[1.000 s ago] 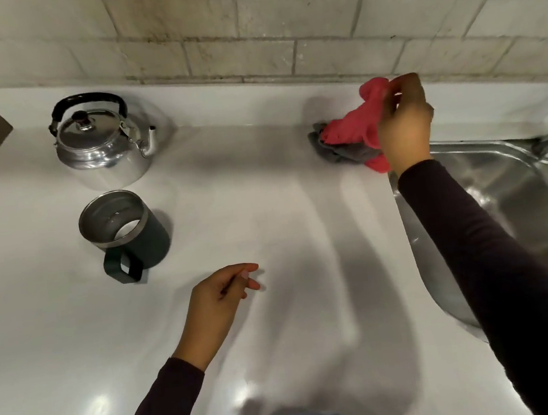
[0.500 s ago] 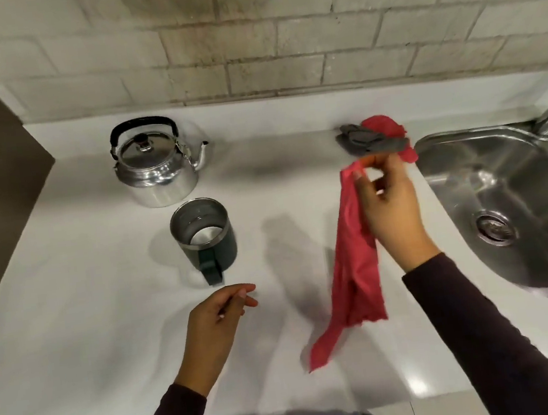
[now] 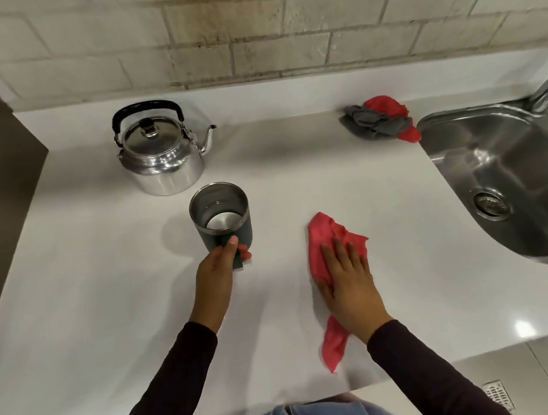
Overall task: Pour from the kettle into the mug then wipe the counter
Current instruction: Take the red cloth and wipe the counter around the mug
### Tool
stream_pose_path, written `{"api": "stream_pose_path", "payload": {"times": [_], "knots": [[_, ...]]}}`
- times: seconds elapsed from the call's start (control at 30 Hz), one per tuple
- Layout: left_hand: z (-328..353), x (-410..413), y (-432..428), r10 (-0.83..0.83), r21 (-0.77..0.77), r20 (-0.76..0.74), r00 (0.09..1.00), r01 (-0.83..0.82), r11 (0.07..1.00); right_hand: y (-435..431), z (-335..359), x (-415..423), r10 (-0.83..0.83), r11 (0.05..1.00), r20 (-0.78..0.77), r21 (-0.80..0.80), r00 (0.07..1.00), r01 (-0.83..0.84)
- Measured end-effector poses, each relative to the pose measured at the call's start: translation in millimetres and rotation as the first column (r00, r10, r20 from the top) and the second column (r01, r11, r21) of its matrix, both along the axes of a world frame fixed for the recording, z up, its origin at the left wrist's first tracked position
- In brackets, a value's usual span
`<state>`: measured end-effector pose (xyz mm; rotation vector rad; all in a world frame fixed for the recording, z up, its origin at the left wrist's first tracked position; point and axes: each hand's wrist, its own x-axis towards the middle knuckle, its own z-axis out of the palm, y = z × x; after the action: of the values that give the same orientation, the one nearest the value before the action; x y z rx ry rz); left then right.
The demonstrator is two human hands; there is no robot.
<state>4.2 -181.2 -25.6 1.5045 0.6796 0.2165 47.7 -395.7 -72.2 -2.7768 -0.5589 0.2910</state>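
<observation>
On counter (image 3: 70, 301) — crumpled red cloth (image 3: 330, 241) under flat right hand (image 3: 347, 277), left hand (image 3: 215, 273) around mug (image 3: 220, 214).

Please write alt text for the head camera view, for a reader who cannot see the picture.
Seen from above, a person's right hand presses a red cloth flat on a white counter, while the left hand has a grip on a dark mug. A steel kettle stands behind the mug; bunched grey and red cloths lie beside a steel sink.
</observation>
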Motion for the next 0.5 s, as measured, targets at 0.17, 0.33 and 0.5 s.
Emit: {"api": "stream_pose_path", "payload": {"times": [0.17, 0.33, 0.5], "knots": [[-10, 10, -5, -0.074, -0.163, 0.015, 0.997, 0.075, 0.984, 1, -8, 22, 0.045, 0.994, 0.023, 0.096, 0.999, -0.047], [-17, 12, -1, -0.093, -0.238, 0.035, 0.995, 0.099, 0.966, 17, -15, 67, 0.035, 0.992, 0.066, 0.116, 0.997, -0.042], [-16, 6, 0, -0.098, -0.195, 0.031, 0.995, 0.102, 0.976, 56, -12, 120, 0.077, 0.988, 0.079, 0.131, 0.994, -0.087]]}}
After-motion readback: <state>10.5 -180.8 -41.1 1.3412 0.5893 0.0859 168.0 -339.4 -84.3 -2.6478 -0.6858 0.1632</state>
